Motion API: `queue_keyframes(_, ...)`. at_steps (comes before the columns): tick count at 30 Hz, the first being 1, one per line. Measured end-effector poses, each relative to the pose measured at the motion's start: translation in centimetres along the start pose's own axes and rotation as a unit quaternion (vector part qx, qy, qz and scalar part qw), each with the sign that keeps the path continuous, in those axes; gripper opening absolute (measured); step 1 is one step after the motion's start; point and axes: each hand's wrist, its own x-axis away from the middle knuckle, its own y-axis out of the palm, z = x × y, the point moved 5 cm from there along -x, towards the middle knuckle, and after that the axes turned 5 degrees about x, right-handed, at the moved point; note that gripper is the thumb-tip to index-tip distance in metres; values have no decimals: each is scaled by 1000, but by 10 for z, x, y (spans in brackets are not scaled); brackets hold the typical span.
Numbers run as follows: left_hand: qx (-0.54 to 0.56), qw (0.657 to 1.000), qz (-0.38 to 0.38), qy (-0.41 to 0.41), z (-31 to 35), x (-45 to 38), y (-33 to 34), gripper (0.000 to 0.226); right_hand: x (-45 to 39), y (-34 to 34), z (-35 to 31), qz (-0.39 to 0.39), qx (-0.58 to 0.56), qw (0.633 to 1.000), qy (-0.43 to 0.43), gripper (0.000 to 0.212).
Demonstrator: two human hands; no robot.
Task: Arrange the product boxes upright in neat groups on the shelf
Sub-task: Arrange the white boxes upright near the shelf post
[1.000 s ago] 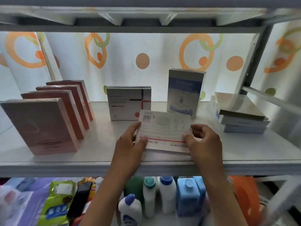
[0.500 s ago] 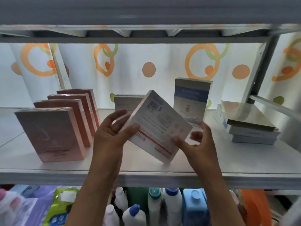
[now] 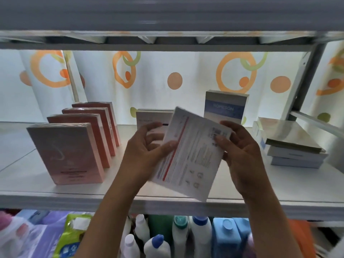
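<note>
Product boxes share a long white shelf [image 3: 55,194]: four pink shrink-wrapped cartons [image 3: 70,153] stand upright in a row at the left, a stack of flat white and olive boxes [image 3: 292,146] lies at the right, and a tall blue-banded box [image 3: 226,107] stands at the back beside a low white box [image 3: 150,118]. A flat white carton with a red stripe [image 3: 191,155] is tilted above the shelf's front, the left hand [image 3: 147,149] gripping its left edge, the right hand [image 3: 240,148] pinching its upper right corner.

Pinks, whites and orange rings

Four pink boxes [image 3: 74,151] at the shelf's [image 3: 55,194] left end; a red-striped white box [image 3: 193,155]; an orange-and-green ringed white curtain [image 3: 175,82] behind.
</note>
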Motion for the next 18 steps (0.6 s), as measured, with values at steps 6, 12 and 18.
queue_keyframes(6, 42, 998, -12, -55, -30, 0, -9, 55, 0, -1, 40, 91, -179, 973, 113, 25)
queue_keyframes(12, 107, 987, 111, -47, -54, -6, -19, 51, 5, 5, 70, 43, -95, 971, 217, 40)
queue_keyframes(18, 85, 987, 134, -28, -69, -3, -23, 36, 8, 11, 75, -3, 68, 978, 195, 20)
